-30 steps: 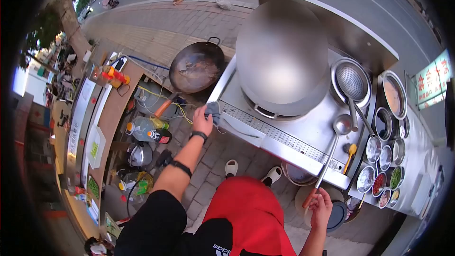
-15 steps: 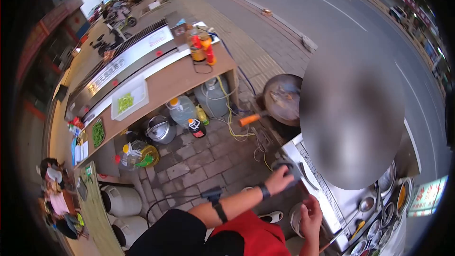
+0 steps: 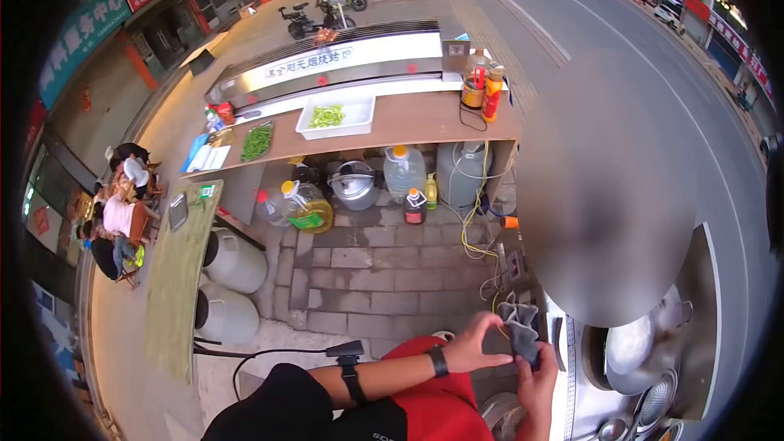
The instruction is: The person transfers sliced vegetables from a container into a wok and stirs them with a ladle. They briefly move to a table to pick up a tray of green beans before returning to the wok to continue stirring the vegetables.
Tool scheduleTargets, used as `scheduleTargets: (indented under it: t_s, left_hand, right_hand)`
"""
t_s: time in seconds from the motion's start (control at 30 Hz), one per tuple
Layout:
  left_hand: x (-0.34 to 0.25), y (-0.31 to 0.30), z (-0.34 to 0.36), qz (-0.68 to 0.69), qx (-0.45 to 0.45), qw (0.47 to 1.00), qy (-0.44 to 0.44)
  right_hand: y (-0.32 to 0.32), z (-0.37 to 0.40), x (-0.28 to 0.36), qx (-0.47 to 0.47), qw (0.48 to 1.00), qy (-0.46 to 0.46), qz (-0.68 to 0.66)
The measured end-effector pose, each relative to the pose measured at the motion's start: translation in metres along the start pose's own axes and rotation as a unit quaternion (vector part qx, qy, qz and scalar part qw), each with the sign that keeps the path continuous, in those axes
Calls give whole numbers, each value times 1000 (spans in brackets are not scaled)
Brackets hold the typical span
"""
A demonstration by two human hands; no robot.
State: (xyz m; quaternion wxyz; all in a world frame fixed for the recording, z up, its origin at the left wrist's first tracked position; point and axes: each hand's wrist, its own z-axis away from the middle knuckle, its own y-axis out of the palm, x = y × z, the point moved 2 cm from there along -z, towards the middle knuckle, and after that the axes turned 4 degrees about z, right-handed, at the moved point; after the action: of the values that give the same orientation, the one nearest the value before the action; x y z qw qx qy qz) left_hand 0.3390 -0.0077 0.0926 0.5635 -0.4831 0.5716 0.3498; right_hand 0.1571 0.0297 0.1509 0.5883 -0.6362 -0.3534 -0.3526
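My right hand [image 3: 536, 379] is closed on the lower end of a dark grey cloth [image 3: 523, 343] with pale edges, bunched into folds at the top. Just left of the cloth, my left hand [image 3: 475, 345] makes a C shape, thumb and fingers apart, with the fingertips close to it. A dark band [image 3: 438, 362] circles my left wrist. Both hands are beside the left edge of the steel cooking counter [image 3: 559, 408]. A large blurred oval covers much of the stove side.
Ladles and a strainer [image 3: 656, 398] lie on the counter at right. Across the paving stands a table [image 3: 416, 118] bearing a white tray [image 3: 359, 124] of cut greens and a green bean tray [image 3: 256, 141]. Below are a gas cylinder [image 3: 461, 180], oil jugs [image 3: 310, 211] and yellow hose [image 3: 471, 233].
The view has swung left, bringing the far table nearer the middle. The grey cloth, earlier at my left hand, is now in my right, and my left fingers have spread.
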Motion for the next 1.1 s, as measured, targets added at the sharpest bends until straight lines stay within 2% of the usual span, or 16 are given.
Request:
scheduleTargets:
  t_s: [0.03,0.1,0.17,0.23,0.27,0.3,0.4,0.47,0.57,0.63,0.7,0.73,0.8,0.9,0.93,1.1]
  left_hand:
    - [-15,-14,4,-74,-45,994,67]
    - [-37,-33,10,-128,-8,987,93]
    - [-37,-40,27,-68,70,994,57]
    - [-21,-40,49,108,186,976,-35]
    - [-15,-40,57,148,202,954,-165]
    - [-14,-40,61,167,199,952,-162]
    - [-20,-46,74,207,207,940,-174]
    - [-42,-59,78,203,240,927,-203]
    - [-12,-71,80,94,261,948,-152]
    - [-6,-91,75,117,206,968,-79]
    - [-17,-120,66,147,157,977,11]
    - [-33,-129,64,180,150,972,9]
    - [-62,-157,61,252,144,957,-3]
    - [-49,-195,55,65,290,953,56]
    - [-41,-201,55,78,323,943,25]
    - [16,-201,53,55,380,923,43]
  right_hand:
    - [-2,4,7,43,993,50,-95]
    - [-6,9,23,123,989,18,-84]
    - [-3,10,45,194,975,-40,-102]
    - [4,12,47,215,964,8,-155]
    - [7,12,43,212,960,42,-181]
    - [11,12,41,208,953,76,-206]
    - [27,10,43,206,968,72,-126]
    - [37,7,52,169,973,72,-142]
    - [57,-5,50,117,974,88,-172]
    - [69,-14,63,81,969,102,-209]
    - [77,-24,83,78,987,84,-114]
    - [87,-27,76,89,978,99,-161]
    - [98,-31,90,100,980,79,-150]
    - [120,-32,103,107,965,111,-210]
    - [126,-30,110,115,961,126,-219]
    - [175,-1,115,136,898,179,-379]
